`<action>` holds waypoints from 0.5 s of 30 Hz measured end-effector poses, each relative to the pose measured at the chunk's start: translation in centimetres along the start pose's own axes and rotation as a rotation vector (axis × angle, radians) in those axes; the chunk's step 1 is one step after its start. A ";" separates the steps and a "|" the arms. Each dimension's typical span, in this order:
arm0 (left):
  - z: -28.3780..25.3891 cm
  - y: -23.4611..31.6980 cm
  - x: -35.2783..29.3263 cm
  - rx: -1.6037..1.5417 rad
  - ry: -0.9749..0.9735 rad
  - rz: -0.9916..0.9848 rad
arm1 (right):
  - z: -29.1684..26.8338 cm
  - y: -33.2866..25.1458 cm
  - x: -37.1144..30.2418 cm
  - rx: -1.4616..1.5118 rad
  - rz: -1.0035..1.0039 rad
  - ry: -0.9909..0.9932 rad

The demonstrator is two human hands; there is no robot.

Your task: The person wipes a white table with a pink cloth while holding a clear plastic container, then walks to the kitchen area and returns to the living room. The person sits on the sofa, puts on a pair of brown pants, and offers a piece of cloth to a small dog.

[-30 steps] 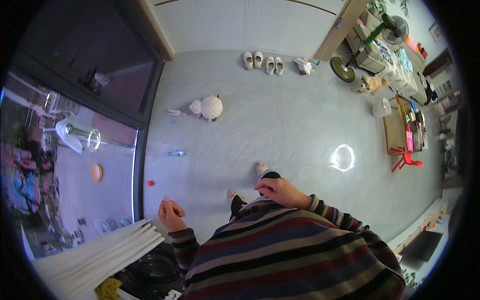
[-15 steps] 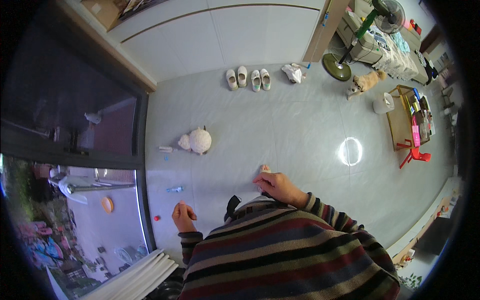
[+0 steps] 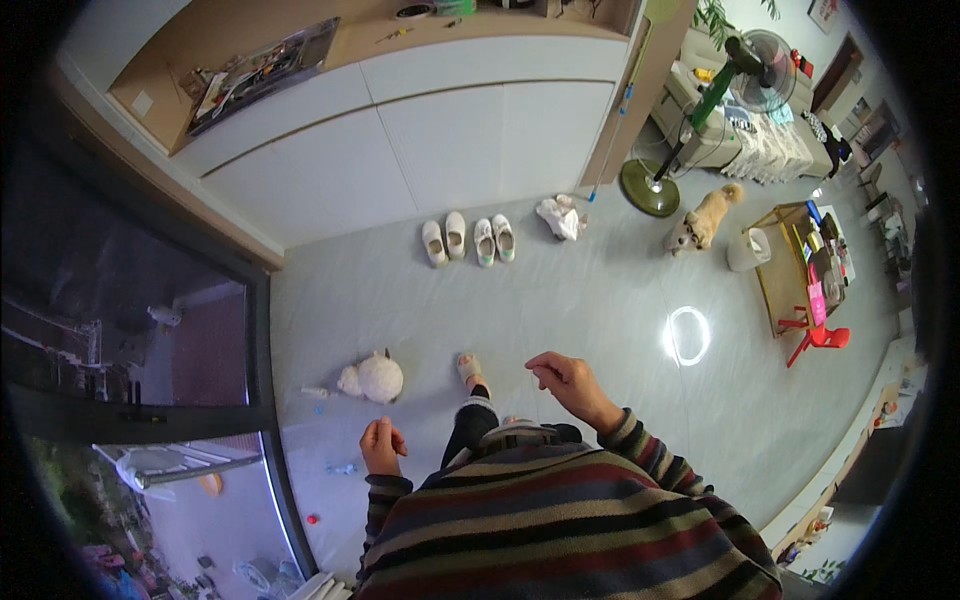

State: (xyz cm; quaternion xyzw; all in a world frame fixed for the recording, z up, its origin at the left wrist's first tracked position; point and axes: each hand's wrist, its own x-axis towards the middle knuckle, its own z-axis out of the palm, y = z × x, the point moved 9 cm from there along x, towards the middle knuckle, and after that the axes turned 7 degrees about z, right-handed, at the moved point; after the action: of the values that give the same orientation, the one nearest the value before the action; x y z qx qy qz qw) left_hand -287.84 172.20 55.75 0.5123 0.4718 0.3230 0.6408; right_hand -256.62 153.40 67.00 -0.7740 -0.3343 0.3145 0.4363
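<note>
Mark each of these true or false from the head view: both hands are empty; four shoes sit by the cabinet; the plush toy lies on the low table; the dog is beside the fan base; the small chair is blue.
1. Both hands are empty: true. The left hand is loosely curled and the right hand half open, with nothing visible in either.
2. Four shoes by the white cabinet: true, the pale shoes.
3. Plush toy on the low table: false. The plush toy lies on the floor.
4. Dog beside the fan base: true. The dog stands near the fan base.
5. Small chair blue: false. The small chair is red.
</note>
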 end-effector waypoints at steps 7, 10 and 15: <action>7.6 1.7 14.8 -0.184 -0.046 0.088 | -7.8 -3.1 12.0 -0.049 0.006 0.170; 10.4 4.1 18.8 -0.144 -0.089 0.123 | -11.3 -4.7 18.1 -0.011 0.044 0.221; 11.2 5.4 24.6 -0.126 0.020 0.061 | -16.0 -6.9 29.0 0.035 -0.059 0.271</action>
State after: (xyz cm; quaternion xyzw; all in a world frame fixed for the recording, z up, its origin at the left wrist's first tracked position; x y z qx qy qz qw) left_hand -268.51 191.80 54.54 0.4820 0.4412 0.3766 0.6566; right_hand -229.00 171.67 74.23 -0.7916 -0.2893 0.1998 0.4997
